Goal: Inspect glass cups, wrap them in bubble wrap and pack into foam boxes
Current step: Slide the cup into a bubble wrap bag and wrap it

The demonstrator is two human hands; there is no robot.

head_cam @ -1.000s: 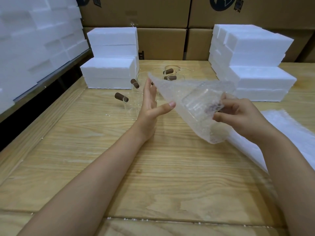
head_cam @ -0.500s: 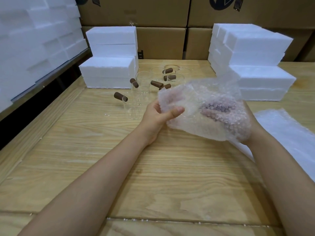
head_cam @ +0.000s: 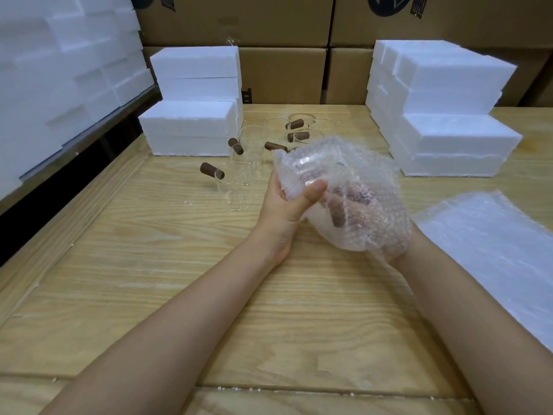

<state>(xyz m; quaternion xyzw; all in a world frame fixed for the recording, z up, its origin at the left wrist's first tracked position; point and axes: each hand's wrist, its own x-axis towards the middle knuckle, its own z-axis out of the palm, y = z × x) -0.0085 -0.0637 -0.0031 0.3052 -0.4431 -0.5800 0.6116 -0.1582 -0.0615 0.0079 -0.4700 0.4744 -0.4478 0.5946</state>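
two hands (head_cam: 286,205) (head_cam: 393,250) — curled round wrapped cup (head_cam: 344,193)

The single head-worn camera looks forward and down, close over the wooden table (head_cam: 149,265), toward stacked cardboard boxes (head_cam: 281,73).

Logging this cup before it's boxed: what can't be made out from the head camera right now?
Head view only.
- Wrapped cup: bubble wrap blurs it; only a brown handle shows, glass condition unreadable.
- Right hand: fingers hidden under the wrap, grip unclear.
- Loose cups: clear glass overlaps; count uncertain.
- Spare wrap sheets: cut off by the right edge.
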